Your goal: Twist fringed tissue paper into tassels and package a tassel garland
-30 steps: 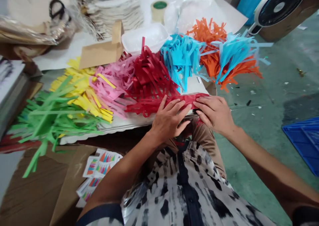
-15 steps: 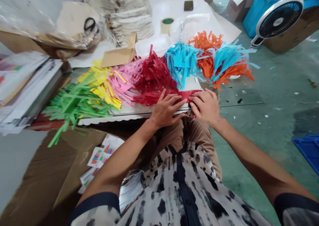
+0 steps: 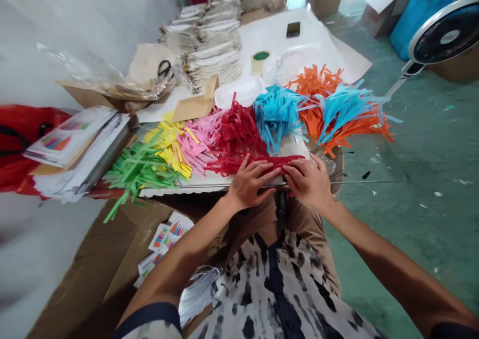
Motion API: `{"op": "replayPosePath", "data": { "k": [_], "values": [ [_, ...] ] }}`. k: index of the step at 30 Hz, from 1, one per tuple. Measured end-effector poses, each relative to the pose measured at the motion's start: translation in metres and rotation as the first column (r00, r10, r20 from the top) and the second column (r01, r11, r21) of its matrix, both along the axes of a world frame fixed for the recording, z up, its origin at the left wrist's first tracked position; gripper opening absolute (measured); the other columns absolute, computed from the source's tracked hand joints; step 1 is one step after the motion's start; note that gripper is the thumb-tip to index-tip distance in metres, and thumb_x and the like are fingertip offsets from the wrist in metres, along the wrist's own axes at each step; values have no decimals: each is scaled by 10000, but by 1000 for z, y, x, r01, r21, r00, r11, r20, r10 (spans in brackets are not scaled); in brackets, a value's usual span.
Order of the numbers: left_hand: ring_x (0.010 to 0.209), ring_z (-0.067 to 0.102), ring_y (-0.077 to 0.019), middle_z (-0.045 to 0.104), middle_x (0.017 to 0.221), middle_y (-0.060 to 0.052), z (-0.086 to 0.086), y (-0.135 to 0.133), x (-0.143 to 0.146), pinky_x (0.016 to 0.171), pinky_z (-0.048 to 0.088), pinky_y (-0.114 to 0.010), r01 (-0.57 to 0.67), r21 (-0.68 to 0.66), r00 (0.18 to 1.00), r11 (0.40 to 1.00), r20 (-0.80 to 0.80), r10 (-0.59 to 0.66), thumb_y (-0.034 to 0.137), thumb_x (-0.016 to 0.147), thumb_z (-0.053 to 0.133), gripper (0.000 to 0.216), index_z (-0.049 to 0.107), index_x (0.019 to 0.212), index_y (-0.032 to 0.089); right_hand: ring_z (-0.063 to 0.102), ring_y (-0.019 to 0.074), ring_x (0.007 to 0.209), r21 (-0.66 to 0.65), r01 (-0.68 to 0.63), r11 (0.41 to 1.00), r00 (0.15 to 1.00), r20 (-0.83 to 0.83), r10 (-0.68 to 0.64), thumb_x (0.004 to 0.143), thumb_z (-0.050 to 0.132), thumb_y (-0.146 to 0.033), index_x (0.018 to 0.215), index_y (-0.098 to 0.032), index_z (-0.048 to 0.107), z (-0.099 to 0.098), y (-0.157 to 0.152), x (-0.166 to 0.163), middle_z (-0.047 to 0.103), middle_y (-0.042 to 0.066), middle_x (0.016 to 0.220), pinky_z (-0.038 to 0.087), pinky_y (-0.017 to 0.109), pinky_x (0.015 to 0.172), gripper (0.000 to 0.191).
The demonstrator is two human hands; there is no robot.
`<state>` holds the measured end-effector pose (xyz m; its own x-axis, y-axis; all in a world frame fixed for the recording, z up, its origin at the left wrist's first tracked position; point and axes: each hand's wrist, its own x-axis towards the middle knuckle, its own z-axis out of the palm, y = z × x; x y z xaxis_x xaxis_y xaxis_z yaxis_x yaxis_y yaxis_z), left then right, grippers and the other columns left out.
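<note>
A narrow band of red tissue paper point(image 3: 287, 163) lies along the near edge of the table, with fringed red strips point(image 3: 239, 134) spreading away to its left. My left hand point(image 3: 251, 180) rests on the band from the left, fingers stretched out flat over it. From the right, my right hand point(image 3: 309, 179) lies on the other end, its fingers extended over the paper. The fingertips of both hands come close together on the band. What is under the fingers is hidden.
Fringed paper bunches in green point(image 3: 144, 167), yellow point(image 3: 170, 142), pink point(image 3: 198, 134), blue point(image 3: 279, 112) and orange point(image 3: 318, 82) line the table. Behind them are a plastic tray point(image 3: 237, 92), tape roll point(image 3: 260, 60) and scissors point(image 3: 164, 69). A fan point(image 3: 449, 37) stands at right.
The view has shifted, so the table sits lower and further right in the picture. Both hands stay on the red paper, whose band now looks narrower between them.
</note>
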<state>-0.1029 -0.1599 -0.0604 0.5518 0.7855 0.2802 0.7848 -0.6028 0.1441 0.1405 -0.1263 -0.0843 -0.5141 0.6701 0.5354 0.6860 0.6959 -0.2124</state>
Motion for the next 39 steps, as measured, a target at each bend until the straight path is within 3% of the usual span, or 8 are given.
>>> {"op": "replayPosePath", "data": {
  "k": [5, 10, 12, 16, 25, 32, 36, 39],
  "values": [
    [1450, 551, -286, 639, 1526, -95, -2, 1, -3, 1357, 121, -646, 30, 29, 999, 999, 22, -30, 441, 997, 647, 591, 561, 1562, 294, 674, 291, 1198, 17, 35, 999, 998, 48, -36, 1040, 598, -274, 1252, -252, 732, 9, 5, 18, 782, 75, 1258, 272, 584, 1233, 252],
    [1464, 534, -296, 619, 1545, -86, 0, 2, -4, 1348, 149, -666, 44, -12, 999, 999, 18, -44, 436, 991, 669, 588, 557, 1563, 355, 678, 343, 1200, 109, 317, 942, 947, 24, -321, 993, 659, -269, 1168, -236, 747, 30, 3, 46, 793, 104, 1216, 335, 629, 1205, 199],
    [1465, 529, -299, 615, 1548, -87, 1, 2, -4, 1344, 152, -671, 44, -20, 999, 999, 24, -44, 461, 1000, 656, 566, 570, 1551, 364, 683, 334, 1216, 96, 270, 958, 962, 11, -272, 968, 668, -228, 1269, -203, 720, 39, -9, 38, 772, 118, 1294, 384, 604, 1200, 306],
    [1469, 522, -312, 616, 1550, -95, 2, 2, -4, 1342, 130, -689, 52, -27, 998, 998, 29, -51, 495, 1016, 623, 475, 664, 1458, 326, 685, 277, 1294, -35, -39, 999, 994, 101, 43, 1018, 622, -227, 1393, -163, 672, 40, -30, 0, 743, 114, 1392, 416, 513, 1224, 383],
    [1464, 545, -311, 615, 1563, -92, 13, 0, -5, 1324, 54, -742, 28, -66, 999, 997, 36, -25, 452, 1011, 656, 473, 645, 1474, 351, 784, 276, 1095, 107, 165, 980, 984, 48, -171, 985, 696, -209, 1138, -216, 779, 38, -28, 32, 833, 72, 1166, 465, 548, 1166, 174],
    [1478, 549, -303, 628, 1557, -91, 12, -4, -9, 1332, 11, -736, 43, -57, 999, 997, 33, -41, 434, 1043, 610, 444, 645, 1470, 316, 626, 331, 1405, -59, 59, 997, 979, 197, -46, 1054, 613, -316, 1502, -103, 597, 26, -38, -18, 654, 195, 1490, 415, 577, 1236, 496],
    [1409, 621, -285, 735, 1420, -53, 14, 3, -46, 1341, 8, -730, 51, 20, 997, 998, 49, -52, 371, 1041, 626, 341, 724, 1363, 317, 633, 308, 1399, -53, 40, 998, 977, 209, -28, 1063, 585, -247, 1520, -144, 582, 15, -33, -14, 656, 149, 1502, 373, 594, 1260, 468],
    [1348, 661, -289, 779, 1336, -17, 22, 13, -88, 1349, 90, -714, -12, 107, 998, 994, 68, 5, 360, 998, 691, 189, 820, 1132, 327, 647, 318, 1379, -39, 34, 999, 977, 210, -25, 1053, 597, -237, 1503, -166, 600, 15, -32, -9, 687, 133, 1469, 359, 615, 1255, 456]
  ]
}}
